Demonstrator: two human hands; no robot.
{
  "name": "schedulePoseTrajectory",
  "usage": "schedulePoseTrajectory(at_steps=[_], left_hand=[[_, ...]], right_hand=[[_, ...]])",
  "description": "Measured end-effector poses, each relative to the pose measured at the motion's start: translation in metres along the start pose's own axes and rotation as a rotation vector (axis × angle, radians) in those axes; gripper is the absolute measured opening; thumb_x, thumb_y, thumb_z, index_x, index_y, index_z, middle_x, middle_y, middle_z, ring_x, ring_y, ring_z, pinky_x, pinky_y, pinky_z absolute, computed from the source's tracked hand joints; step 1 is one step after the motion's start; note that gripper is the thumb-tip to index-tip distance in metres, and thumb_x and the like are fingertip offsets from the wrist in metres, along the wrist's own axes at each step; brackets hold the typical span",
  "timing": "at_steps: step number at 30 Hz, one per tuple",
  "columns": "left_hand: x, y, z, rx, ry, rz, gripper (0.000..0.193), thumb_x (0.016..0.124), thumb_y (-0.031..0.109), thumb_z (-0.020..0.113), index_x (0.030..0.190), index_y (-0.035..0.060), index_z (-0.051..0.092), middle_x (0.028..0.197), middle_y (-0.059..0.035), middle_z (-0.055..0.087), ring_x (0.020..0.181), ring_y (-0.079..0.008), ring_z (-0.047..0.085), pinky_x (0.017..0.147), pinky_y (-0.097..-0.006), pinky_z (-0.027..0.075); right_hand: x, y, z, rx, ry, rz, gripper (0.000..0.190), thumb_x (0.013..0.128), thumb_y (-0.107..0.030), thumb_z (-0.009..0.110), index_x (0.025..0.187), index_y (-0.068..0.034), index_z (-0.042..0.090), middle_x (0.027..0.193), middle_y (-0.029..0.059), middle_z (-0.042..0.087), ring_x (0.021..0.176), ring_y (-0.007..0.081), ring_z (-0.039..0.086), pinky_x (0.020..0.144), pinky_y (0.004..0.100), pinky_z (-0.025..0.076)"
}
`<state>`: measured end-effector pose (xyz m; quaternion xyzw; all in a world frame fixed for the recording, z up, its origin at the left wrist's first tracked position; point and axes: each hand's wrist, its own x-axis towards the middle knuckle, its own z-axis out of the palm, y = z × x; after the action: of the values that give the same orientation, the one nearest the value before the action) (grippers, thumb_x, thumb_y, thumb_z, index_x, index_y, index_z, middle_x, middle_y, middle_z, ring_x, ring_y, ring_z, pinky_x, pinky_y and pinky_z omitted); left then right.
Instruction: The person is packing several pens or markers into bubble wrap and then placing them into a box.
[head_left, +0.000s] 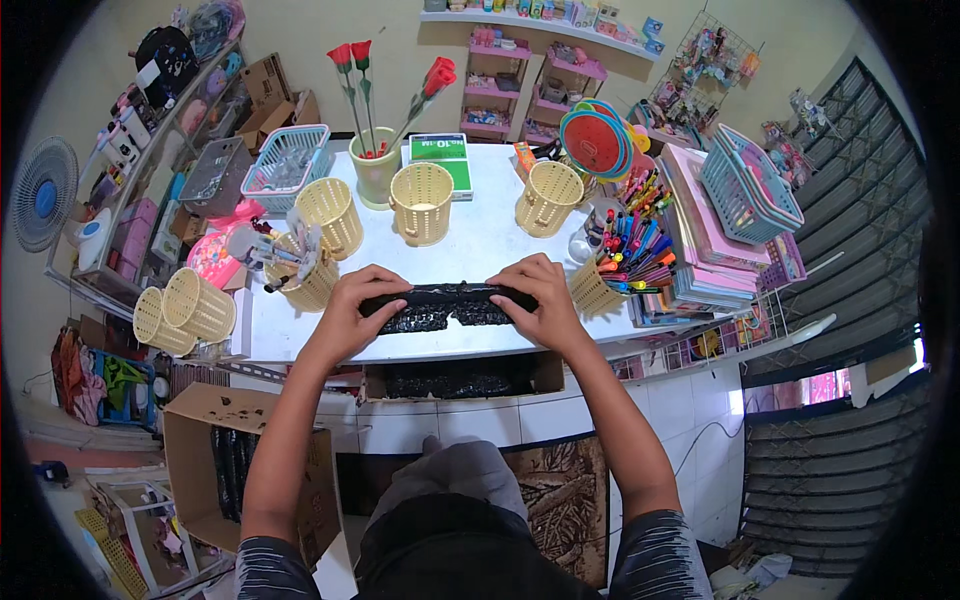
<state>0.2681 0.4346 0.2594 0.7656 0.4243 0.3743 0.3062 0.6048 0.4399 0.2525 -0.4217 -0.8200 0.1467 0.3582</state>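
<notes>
A dark, glossy plastic sheet that looks like black bubble wrap (416, 316) lies near the table's front edge. Its far edge forms a smooth, rolled or folded strip, and a ragged notch shows in its near edge. My left hand (360, 304) grips the left end, thumb on the near side and fingers over the far side. At the right end my right hand (536, 300) holds it the same way. Whether anything is wrapped inside cannot be seen.
Woven-look cream plastic baskets (422, 204) stand behind and left on the white table (472, 232). At right, a basket of markers (596, 291) adjoins stacked books (712, 255). Below are an open carton with black plastic (450, 384) and a cardboard box (202, 457) of black-wrapped packages.
</notes>
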Motion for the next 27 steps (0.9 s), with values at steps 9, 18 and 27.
schedulePoseTrajectory(at_steps=[9,18,27], left_hand=[[-0.008,0.0,0.003,0.02,0.047,0.093,0.031,0.085,-0.005,0.078,0.114,0.0041,0.085,0.122,-0.0141,0.081,0.111,-0.0293,0.077,0.1,-0.0402,0.059],[-0.021,0.007,-0.002,0.118,0.014,0.126,0.03,0.082,-0.001,0.075,0.106,0.0118,0.088,0.119,-0.0072,0.082,0.111,-0.0268,0.074,0.104,-0.0394,0.051],[-0.019,0.004,0.008,0.306,0.061,0.167,0.016,0.085,0.016,0.092,0.099,0.0104,0.087,0.109,-0.0019,0.082,0.105,-0.0207,0.07,0.101,-0.0359,0.045]], right_hand=[[-0.006,0.003,-0.002,0.253,-0.037,0.091,0.026,0.086,-0.006,0.085,0.112,-0.009,0.085,0.113,0.0069,0.08,0.107,0.028,0.074,0.095,0.0398,0.055],[-0.004,0.001,-0.018,0.226,-0.149,0.039,0.026,0.087,-0.001,0.079,0.11,-0.009,0.086,0.115,0.0095,0.082,0.109,0.0297,0.074,0.099,0.0409,0.059],[0.001,-0.013,-0.005,0.256,-0.085,0.149,0.013,0.088,-0.013,0.088,0.095,-0.004,0.083,0.107,0.0091,0.084,0.098,0.0276,0.076,0.091,0.0396,0.06]])
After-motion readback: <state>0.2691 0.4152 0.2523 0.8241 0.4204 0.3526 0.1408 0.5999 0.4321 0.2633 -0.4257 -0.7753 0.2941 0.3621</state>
